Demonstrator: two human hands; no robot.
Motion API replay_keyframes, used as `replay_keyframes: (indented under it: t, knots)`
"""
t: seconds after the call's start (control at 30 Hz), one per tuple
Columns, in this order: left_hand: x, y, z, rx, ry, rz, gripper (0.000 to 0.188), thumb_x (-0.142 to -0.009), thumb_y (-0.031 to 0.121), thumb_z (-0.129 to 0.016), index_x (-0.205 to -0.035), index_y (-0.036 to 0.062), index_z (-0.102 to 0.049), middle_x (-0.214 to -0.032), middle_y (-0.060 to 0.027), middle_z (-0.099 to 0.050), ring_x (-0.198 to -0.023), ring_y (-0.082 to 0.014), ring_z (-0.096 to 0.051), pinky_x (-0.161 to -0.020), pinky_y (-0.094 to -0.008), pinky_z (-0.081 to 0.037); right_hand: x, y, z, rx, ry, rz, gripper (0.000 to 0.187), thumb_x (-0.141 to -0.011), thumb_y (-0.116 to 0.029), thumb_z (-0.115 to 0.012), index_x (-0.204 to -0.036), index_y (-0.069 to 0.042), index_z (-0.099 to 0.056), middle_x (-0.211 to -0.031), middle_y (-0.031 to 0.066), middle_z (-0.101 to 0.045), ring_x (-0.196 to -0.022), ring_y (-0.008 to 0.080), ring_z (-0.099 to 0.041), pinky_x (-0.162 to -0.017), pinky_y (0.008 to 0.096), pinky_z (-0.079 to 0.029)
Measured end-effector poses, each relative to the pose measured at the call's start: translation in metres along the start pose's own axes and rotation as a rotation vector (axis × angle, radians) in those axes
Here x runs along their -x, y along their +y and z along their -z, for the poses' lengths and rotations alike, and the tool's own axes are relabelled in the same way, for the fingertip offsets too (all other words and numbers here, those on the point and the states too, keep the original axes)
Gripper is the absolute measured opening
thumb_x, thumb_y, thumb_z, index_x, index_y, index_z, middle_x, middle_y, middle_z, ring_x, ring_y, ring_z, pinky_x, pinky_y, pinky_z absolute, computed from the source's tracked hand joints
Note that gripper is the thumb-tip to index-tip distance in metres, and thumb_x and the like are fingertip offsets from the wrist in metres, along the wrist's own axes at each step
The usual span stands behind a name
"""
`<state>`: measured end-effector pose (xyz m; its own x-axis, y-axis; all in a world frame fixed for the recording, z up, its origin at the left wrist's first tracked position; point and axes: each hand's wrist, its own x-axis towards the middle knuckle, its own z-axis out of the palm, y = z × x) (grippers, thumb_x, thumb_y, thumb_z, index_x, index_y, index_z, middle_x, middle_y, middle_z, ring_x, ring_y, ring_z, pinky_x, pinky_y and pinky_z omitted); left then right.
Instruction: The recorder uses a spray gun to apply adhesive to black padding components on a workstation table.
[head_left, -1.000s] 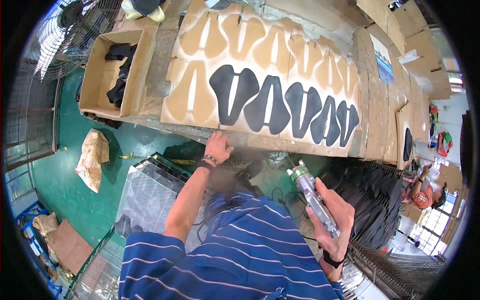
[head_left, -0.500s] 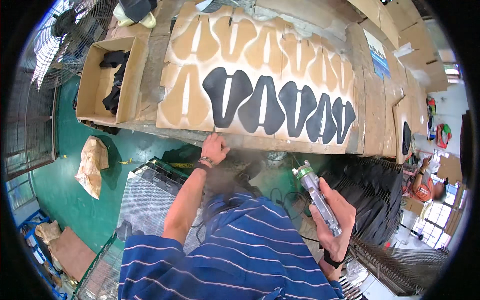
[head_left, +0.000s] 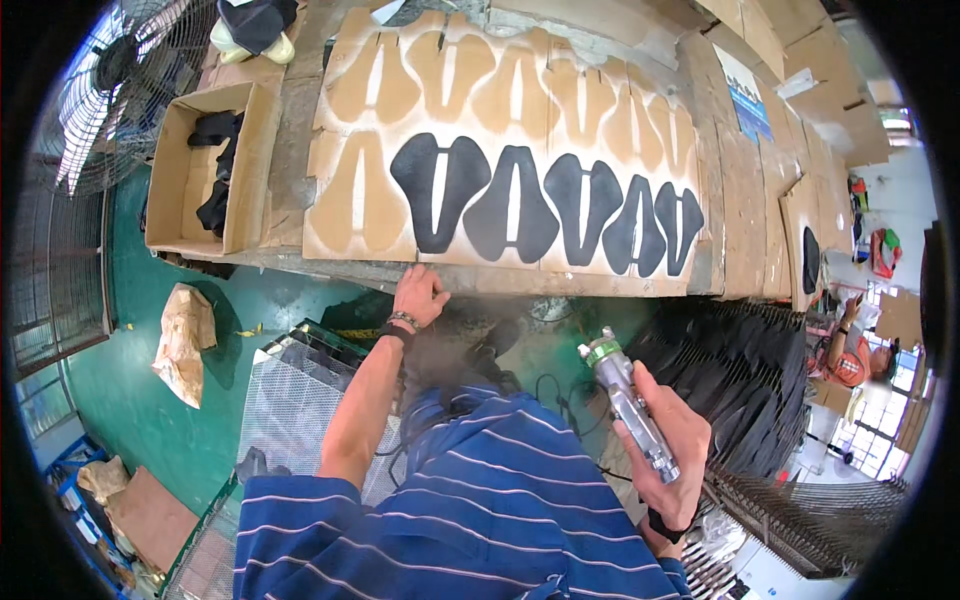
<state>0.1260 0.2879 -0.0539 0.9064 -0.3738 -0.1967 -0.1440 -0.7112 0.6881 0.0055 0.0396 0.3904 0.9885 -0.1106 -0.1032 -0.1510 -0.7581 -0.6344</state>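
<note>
In my right hand is a silver spray gun with a green ring near its nozzle. My fingers wrap around its body, and the nozzle points up and left toward the table. Fingers bent and thumb apart, my left hand rests at the table's front edge, holding nothing. Just beyond it lies a cardboard sheet marked with several brown outlines edged by white overspray. Along its near row sit several flat black slotted pieces, side by side. The gun is apart from them.
An open cardboard box with black pieces stands at the table's left, near a fan. Crumpled brown paper and a mesh rack are at left. Racked black pieces hang at right. Another person is farther right.
My view has shifted slightly, so the table and cardboard appear a little farther left. The spray gun's nozzle sits slightly lower. My left hand remains at the table edge.
</note>
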Motion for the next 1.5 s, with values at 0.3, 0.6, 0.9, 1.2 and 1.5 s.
replay_keyframes:
  t: [0.3, 0.6, 0.9, 1.2, 1.5]
  knots:
    - [0.005, -0.002, 0.014, 0.179, 0.026, -0.032, 0.026, -0.081, 0.026, -0.081, -0.079, 0.0085, -0.062, -0.089, -0.011, -0.059, -0.094, -0.0337, -0.059, -0.088, -0.0463, -0.047, -0.005, -0.016, -0.004, 0.003, -0.03, -0.011, 0.058, -0.076, 0.003, -0.077, -0.133, 0.007, -0.065, -0.094, 0.0196, -0.071, -0.078, 0.0285, -0.068, -0.074, 0.0322, -0.052]
    - [0.035, -0.02, 0.026, 0.227, -0.182, 0.041, 0.033, -0.09, 0.038, -0.076, -0.081, 0.0082, -0.064, -0.066, -0.0082, -0.062, -0.065, -0.0308, -0.062, -0.061, -0.045, -0.049, -0.004, -0.041, -0.015, 0.015, -0.029, -0.162, 0.059, -0.076, 0.005, -0.076, -0.134, 0.005, -0.064, -0.098, 0.0195, -0.071, -0.083, 0.0293, -0.07, -0.077, 0.0325, -0.052]
    - [0.122, -0.151, -0.034, -0.002, -0.397, 0.431, 0.047, -0.086, 0.056, -0.071, -0.095, 0.0102, -0.074, -0.096, -0.0161, -0.077, -0.097, -0.0383, -0.073, -0.087, -0.0487, -0.057, 0.006, -0.051, -0.01, 0.11, -0.085, -0.131, 0.054, -0.081, 0.004, -0.073, -0.134, 0.008, -0.063, -0.098, 0.0219, -0.071, -0.083, 0.0299, -0.07, -0.079, 0.0332, -0.053]
    - [0.195, -0.184, -0.079, -0.068, -0.377, 0.539, 0.037, -0.087, 0.047, -0.071, -0.101, 0.0136, -0.079, -0.107, -0.0177, -0.077, -0.106, -0.0395, -0.072, -0.094, -0.0479, -0.056, 0.004, -0.041, -0.009, 0.044, -0.088, -0.015, 0.054, -0.081, 0.004, -0.073, -0.134, 0.008, -0.063, -0.1, 0.0203, -0.071, -0.083, 0.0285, -0.069, -0.08, 0.0325, -0.053]
    - [0.204, -0.132, -0.088, 0.183, -0.277, 0.734, 0.037, -0.087, 0.046, -0.071, -0.103, 0.0125, -0.077, -0.106, -0.019, -0.077, -0.106, -0.0397, -0.072, -0.093, -0.0492, -0.056, 0.004, -0.024, -0.005, -0.015, -0.118, 0.027, 0.051, -0.081, 0.004, -0.073, -0.132, 0.006, -0.066, -0.099, 0.0185, -0.071, -0.084, 0.0236, -0.068, -0.081, 0.0308, -0.052]
